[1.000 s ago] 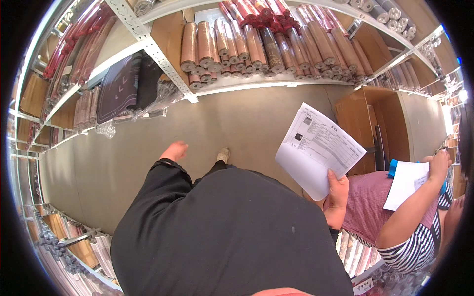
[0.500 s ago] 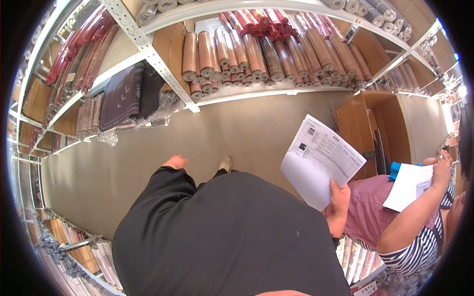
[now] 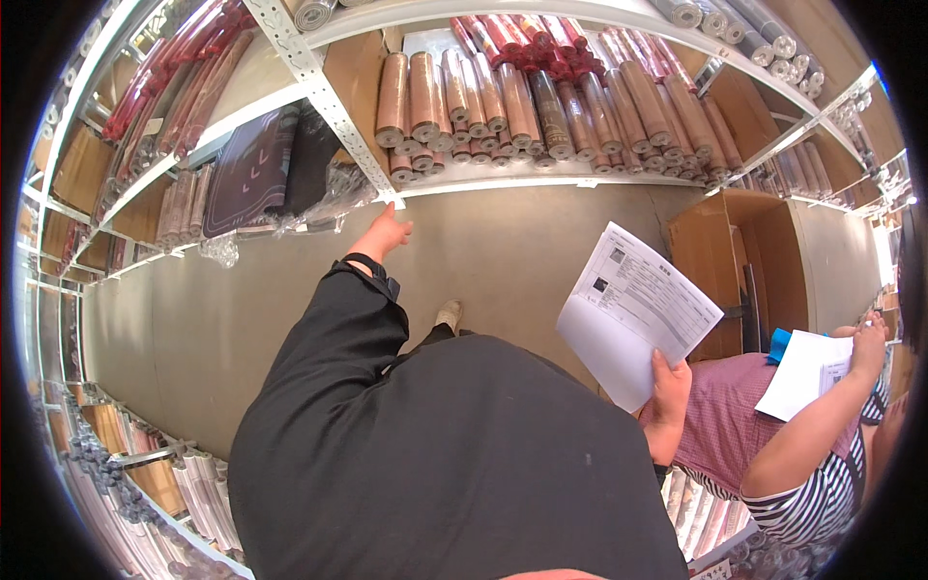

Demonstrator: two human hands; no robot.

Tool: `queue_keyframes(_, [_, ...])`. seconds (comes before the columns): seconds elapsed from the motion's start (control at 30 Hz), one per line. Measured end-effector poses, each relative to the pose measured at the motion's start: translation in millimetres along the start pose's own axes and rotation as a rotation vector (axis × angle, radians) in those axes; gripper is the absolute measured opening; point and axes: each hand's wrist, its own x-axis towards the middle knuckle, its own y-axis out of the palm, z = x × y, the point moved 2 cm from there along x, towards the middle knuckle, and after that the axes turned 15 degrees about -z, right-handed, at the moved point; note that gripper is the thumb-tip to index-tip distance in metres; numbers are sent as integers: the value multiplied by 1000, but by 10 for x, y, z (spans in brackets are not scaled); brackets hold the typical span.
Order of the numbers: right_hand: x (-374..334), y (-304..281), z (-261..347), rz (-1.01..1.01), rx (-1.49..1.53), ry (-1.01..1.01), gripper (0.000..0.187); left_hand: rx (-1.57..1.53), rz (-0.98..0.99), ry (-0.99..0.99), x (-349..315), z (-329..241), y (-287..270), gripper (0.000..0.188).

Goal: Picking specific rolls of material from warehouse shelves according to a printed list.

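Observation:
My left hand (image 3: 386, 235) reaches forward from a black sleeve, empty, one finger stretched toward the shelving and the others partly bent. It appears in front of the foot of a white perforated shelf post (image 3: 319, 87); I cannot tell whether it touches the post. In my right hand (image 3: 668, 391) are printed paper sheets (image 3: 642, 300), gripped at their lower right edge with the thumb on top. The upper sheet carries a table and small dark pictures, and the stack bends along its left side.
Plastic-wrapped rolls (image 3: 483, 97) fill the shelf ahead. Dark folded mats (image 3: 253, 179) lie on the left shelf. An open cardboard box (image 3: 773, 251) stands on the floor at right. Close on my right, a co-worker in a striped top and checked apron (image 3: 715, 411) holds white paper (image 3: 797, 377).
My left hand has swung forward and slightly right, with a finger now extended. The view has shifted a little left. My right hand keeps its hold on the paper sheets.

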Motion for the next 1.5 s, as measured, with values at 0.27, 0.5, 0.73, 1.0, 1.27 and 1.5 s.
queue_keyframes(0.27, [-73, -43, -71, -82, -145, -18, 32, 503, 195, 0, -76, 1069, -110, 56])
queue_keyframes(0.5, [-224, 71, -31, -134, -125, -58, 34, 990, 416, 213, -454, 1480, -287, 35])
queue_keyframes(0.73, [-274, 319, 81, -101, -122, -51, 33, 393, 226, -205, 205, 1636, -227, 46])
queue_keyframes(1.0, [-266, 487, 94, -140, -147, -62, 35, -27, 66, -280, 218, 1199, -225, 82])
queue_keyframes(1.27, [-146, 404, -18, -139, -159, -46, 36, 178, 214, -166, 169, 1734, -276, 28])
queue_keyframes(1.5, [-74, 383, -45, -102, -117, -43, 38, 264, 87, -328, 149, 2016, -36, 35])
